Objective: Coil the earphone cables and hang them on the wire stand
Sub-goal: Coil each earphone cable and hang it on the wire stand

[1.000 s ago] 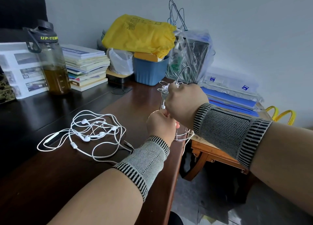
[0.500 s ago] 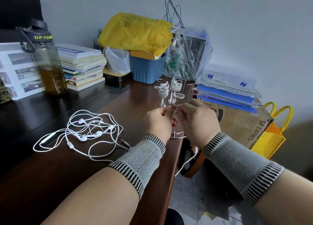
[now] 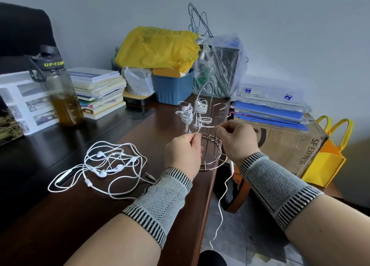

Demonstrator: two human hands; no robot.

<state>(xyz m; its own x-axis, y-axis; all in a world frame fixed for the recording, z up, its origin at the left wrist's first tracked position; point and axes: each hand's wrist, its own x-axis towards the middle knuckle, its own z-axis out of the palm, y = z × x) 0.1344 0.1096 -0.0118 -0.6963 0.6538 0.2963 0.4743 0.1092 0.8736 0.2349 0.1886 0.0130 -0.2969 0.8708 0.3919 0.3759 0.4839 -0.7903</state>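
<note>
A silver wire stand (image 3: 212, 155) sits at the desk's right edge, with coiled white earphones (image 3: 189, 111) hung on its upper hooks. My left hand (image 3: 183, 152) and my right hand (image 3: 237, 139) are just in front of the stand, each pinching a stretch of white earphone cable (image 3: 206, 128) drawn between them. The rest of that cable (image 3: 221, 203) dangles off the desk edge below my right wrist. A tangle of loose white earphones (image 3: 104, 165) lies on the desk to the left.
A water bottle (image 3: 60, 91), stacked books (image 3: 98, 89), a blue bin (image 3: 173, 87) under a yellow bag and a plastic bag stand at the back. A cardboard box (image 3: 288, 145) with folders and a yellow tote (image 3: 328, 155) sit right of the desk edge.
My right hand has dropped from the top of the stand to its front. Both hands now hold a cable stretched between them, and its tail hangs lower off the desk.
</note>
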